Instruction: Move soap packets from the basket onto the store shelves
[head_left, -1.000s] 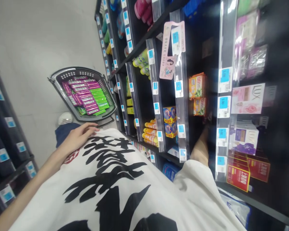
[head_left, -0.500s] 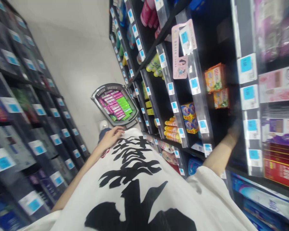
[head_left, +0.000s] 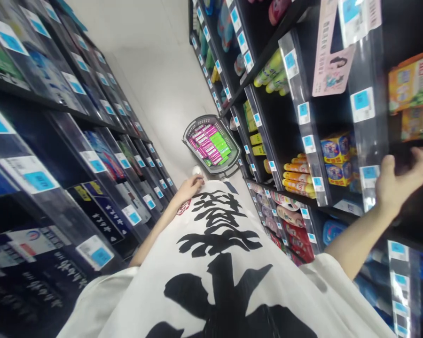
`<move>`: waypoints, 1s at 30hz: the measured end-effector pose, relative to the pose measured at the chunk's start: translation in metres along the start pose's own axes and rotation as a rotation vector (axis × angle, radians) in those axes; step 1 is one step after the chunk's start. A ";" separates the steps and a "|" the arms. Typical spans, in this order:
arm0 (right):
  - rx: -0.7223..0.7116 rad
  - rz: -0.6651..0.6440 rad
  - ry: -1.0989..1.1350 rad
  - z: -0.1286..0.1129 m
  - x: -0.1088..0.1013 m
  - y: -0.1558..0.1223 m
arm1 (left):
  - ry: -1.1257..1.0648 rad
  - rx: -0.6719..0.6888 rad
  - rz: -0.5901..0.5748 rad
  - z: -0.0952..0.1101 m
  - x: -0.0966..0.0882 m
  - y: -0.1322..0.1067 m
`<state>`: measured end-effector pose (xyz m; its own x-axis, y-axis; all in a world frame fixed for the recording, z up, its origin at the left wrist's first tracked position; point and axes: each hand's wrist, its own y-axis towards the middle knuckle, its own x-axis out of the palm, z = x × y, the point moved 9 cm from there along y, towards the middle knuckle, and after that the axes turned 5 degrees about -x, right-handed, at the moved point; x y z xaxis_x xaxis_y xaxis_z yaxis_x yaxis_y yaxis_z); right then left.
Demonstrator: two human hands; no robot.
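Observation:
My right hand (head_left: 400, 180) reaches into a dark shelf bay at the right, its thumb and fingers apart and nothing between them. Just above it on the same shelf are stacked orange and yellow soap boxes (head_left: 414, 84), slightly blurred. Along the front of that shelf runs a clear price strip with a price tag (head_left: 362, 104). My left hand (head_left: 192, 187) hangs at the side of my white shirt (head_left: 239, 291), fingers loosely extended and holding nothing I can see. Beyond it on the floor stands a grey basket (head_left: 193, 123) with pink and green packets (head_left: 211, 143) inside.
Tall shelves line both sides of a narrow aisle with a pale floor (head_left: 151, 70). Yellow and blue boxes (head_left: 336, 162), orange bottles (head_left: 299, 176) and a pink hanging card (head_left: 333, 70) are on the right. Dark toothpaste-like boxes (head_left: 102, 209) fill part of the left shelf.
My right hand, blurred deep in the shelf earlier, now shows clearly with fingers spread. The view has turned, so shelves and basket appear further right. My left hand remains by the shirt.

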<state>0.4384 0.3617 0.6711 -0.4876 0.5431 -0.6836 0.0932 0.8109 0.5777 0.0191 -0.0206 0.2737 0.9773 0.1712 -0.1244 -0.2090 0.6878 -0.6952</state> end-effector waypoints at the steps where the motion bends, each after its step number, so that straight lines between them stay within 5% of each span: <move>1: -0.203 -0.161 0.011 -0.011 0.018 -0.006 | 0.026 -0.009 0.004 -0.004 -0.005 0.003; 3: -0.517 -0.373 0.020 -0.027 0.044 -0.028 | 0.074 -0.026 0.009 -0.013 -0.013 0.009; 5: -0.598 -0.425 -0.002 -0.030 0.056 -0.048 | 0.113 -0.043 0.014 -0.022 -0.018 0.017; 14: -0.364 -1.035 -0.070 -0.062 0.149 -0.168 | 0.464 -0.117 -0.090 -0.056 0.004 0.041; 21: -0.361 -1.499 0.001 -0.063 0.259 -0.328 | 0.586 -0.263 -0.224 -0.094 0.030 0.052; 25: -0.258 -1.622 -0.020 -0.053 0.312 -0.394 | 0.626 -0.337 -0.323 -0.106 0.036 0.056; 30: -0.189 -1.646 -0.169 -0.029 0.371 -0.434 | 0.673 -0.439 -0.439 -0.111 0.041 0.067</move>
<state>0.1916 0.2053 0.1799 0.1429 -0.7828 -0.6057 -0.4963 0.4728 -0.7281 0.0486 -0.0455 0.1432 0.8081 -0.5840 -0.0764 0.0827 0.2409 -0.9670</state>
